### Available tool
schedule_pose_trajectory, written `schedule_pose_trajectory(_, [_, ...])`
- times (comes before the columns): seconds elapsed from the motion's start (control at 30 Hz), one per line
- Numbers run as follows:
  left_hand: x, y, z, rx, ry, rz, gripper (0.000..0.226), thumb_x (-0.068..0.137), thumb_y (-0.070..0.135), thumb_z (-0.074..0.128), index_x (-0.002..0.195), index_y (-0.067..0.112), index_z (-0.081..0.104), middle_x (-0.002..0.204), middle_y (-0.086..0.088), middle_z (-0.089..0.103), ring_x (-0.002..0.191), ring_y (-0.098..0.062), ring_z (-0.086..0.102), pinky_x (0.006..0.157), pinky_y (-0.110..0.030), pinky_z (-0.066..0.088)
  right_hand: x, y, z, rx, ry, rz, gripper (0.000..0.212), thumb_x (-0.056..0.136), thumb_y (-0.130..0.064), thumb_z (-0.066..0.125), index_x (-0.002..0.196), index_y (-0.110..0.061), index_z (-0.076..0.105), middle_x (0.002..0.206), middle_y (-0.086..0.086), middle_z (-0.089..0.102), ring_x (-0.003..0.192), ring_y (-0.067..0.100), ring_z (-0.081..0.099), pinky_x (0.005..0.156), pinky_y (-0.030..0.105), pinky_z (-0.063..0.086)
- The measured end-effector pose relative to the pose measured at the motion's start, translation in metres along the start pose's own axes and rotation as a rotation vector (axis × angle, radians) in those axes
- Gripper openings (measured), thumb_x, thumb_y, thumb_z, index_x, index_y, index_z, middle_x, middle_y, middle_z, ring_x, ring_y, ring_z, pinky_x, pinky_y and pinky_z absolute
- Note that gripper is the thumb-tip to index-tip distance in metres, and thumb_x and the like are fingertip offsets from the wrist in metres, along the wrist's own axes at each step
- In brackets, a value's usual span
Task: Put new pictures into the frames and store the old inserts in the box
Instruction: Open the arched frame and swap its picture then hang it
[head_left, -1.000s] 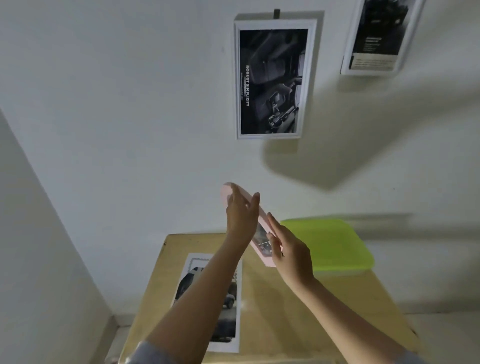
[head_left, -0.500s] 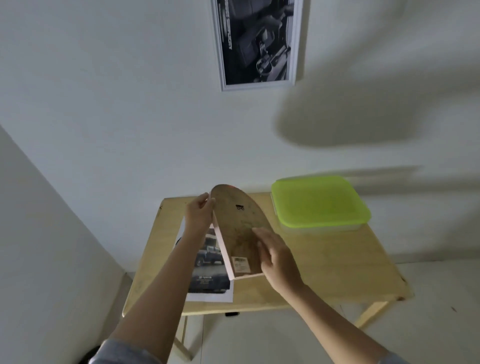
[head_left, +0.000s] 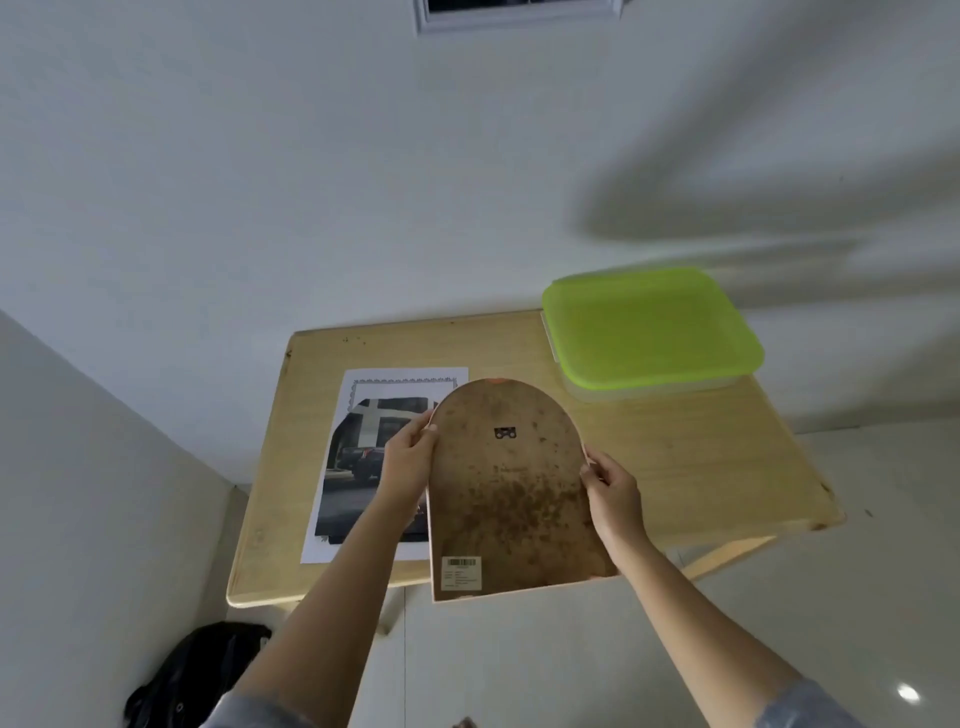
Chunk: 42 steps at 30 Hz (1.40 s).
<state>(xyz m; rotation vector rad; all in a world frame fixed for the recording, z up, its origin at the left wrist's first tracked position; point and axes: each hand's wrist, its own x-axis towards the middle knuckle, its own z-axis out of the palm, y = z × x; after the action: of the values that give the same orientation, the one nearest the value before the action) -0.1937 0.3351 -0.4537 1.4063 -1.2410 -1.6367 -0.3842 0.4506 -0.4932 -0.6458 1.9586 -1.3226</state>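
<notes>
An arch-topped picture frame (head_left: 506, 499) is held over the table's front edge with its stained brown back facing me; a small black hanger and a barcode label show on it. My left hand (head_left: 408, 460) grips its left edge and my right hand (head_left: 613, 493) grips its right edge. A printed car picture (head_left: 374, 415) lies flat on the wooden table (head_left: 685, 457), partly hidden under the frame and my left arm. A clear box with a lime green lid (head_left: 649, 327) sits shut at the table's back right corner.
A white-framed picture (head_left: 519, 13) hangs on the wall at the top edge of view. A black bag (head_left: 192, 670) lies on the floor at the lower left. A side wall runs close on the left of the table.
The view has tilted down from the wall to the table. Both hands brought the frame down from near the wall and turned it so its brown back faces up.
</notes>
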Motion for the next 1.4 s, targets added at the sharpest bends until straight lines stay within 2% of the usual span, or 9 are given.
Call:
schedule_pose_trajectory(0.17, [0.012,-0.028,0.025,0.312,-0.01,-0.038,0.044,0.093,0.006,0.048,0.136,0.015,0.043,0.118,-0.003,0.053,0.105,-0.018,0.05,0.092,-0.038,0.048,0.012,0.019,-0.013,-0.019,0.052,0.04,0.035,0.095,-0.004,0.046,0.129,-0.003,0.051,0.134,0.01,0.052,0.126,0.023,0.047,0.104,0.029,0.037])
schedule_pose_trajectory(0.33, [0.019,-0.048,0.045,0.426,-0.048,-0.072,0.051,0.088,0.008,0.058,0.135,0.013,0.04,0.134,-0.006,0.049,0.122,-0.026,0.048,0.098,-0.042,0.045,0.031,0.03,-0.022,-0.133,0.074,0.04,0.035,0.096,-0.007,0.044,0.13,-0.006,0.051,0.133,0.009,0.053,0.123,0.024,0.049,0.104,0.034,0.04])
schedule_pose_trajectory(0.43, [0.019,-0.058,0.052,0.489,0.004,-0.099,0.059,0.087,0.013,0.061,0.139,0.015,0.033,0.142,-0.006,0.037,0.126,-0.026,0.042,0.101,-0.041,0.042,0.038,0.038,-0.023,-0.258,0.058,-0.008,0.036,0.096,-0.009,0.045,0.131,-0.009,0.051,0.123,0.015,0.057,0.103,0.027,0.058,0.086,0.029,0.044])
schedule_pose_trajectory(0.53, [0.018,-0.061,0.055,0.567,0.047,-0.106,0.061,0.088,0.015,0.06,0.141,0.015,0.03,0.144,-0.007,0.028,0.126,-0.026,0.04,0.102,-0.039,0.04,0.04,0.041,-0.02,-0.331,0.037,-0.028,0.037,0.095,-0.01,0.045,0.132,-0.011,0.05,0.109,0.017,0.055,0.085,0.021,0.053,0.077,0.023,0.036])
schedule_pose_trajectory(0.7, [0.023,-0.065,0.053,0.633,0.03,-0.107,0.062,0.088,0.019,0.06,0.141,0.014,0.027,0.144,-0.008,0.028,0.129,-0.026,0.034,0.106,-0.041,0.035,0.038,0.042,-0.014,-0.367,0.059,-0.054,0.035,0.093,-0.008,0.048,0.128,-0.003,0.053,0.11,0.016,0.055,0.095,0.017,0.051,0.077,0.012,0.03])
schedule_pose_trajectory(1.0, [0.023,-0.072,0.038,0.684,-0.011,0.0,0.067,0.088,0.024,0.06,0.143,0.015,0.023,0.144,-0.005,0.021,0.133,-0.025,0.025,0.109,-0.043,0.029,0.031,0.045,-0.003,-0.378,0.038,-0.105,0.037,0.089,-0.004,0.053,0.126,-0.006,0.056,0.107,0.011,0.056,0.086,0.014,0.051,0.08,0.017,0.036])
schedule_pose_trajectory(1.17, [0.02,-0.08,0.022,0.746,0.06,0.107,0.072,0.085,0.036,0.062,0.143,0.015,0.025,0.147,-0.003,0.02,0.136,-0.025,0.023,0.109,-0.043,0.03,0.039,0.03,0.007,-0.382,0.097,-0.274,0.033,0.086,0.003,0.053,0.118,-0.002,0.058,0.11,0.011,0.051,0.105,0.021,0.05,0.09,0.014,0.034])
schedule_pose_trajectory(1.27, [0.002,-0.089,0.013,0.799,-0.016,0.152,0.087,0.08,0.051,0.061,0.147,0.02,0.015,0.151,0.001,0.013,0.138,-0.024,0.02,0.109,-0.047,0.033,0.064,0.009,0.026,-0.436,-0.033,-0.369,0.031,0.088,0.001,0.05,0.117,-0.004,0.059,0.107,0.01,0.054,0.104,0.022,0.052,0.092,0.026,0.043])
schedule_pose_trajectory(1.4, [-0.023,-0.103,0.006,0.887,-0.181,0.141,0.116,0.064,0.075,0.054,0.148,0.023,-0.006,0.154,0.009,-0.005,0.143,-0.019,0.003,0.113,-0.048,0.023,0.098,-0.007,0.06,-0.628,-0.267,-0.395,0.038,0.092,-0.009,0.045,0.129,-0.006,0.05,0.114,0.009,0.05,0.114,0.021,0.042,0.096,0.029,0.037])
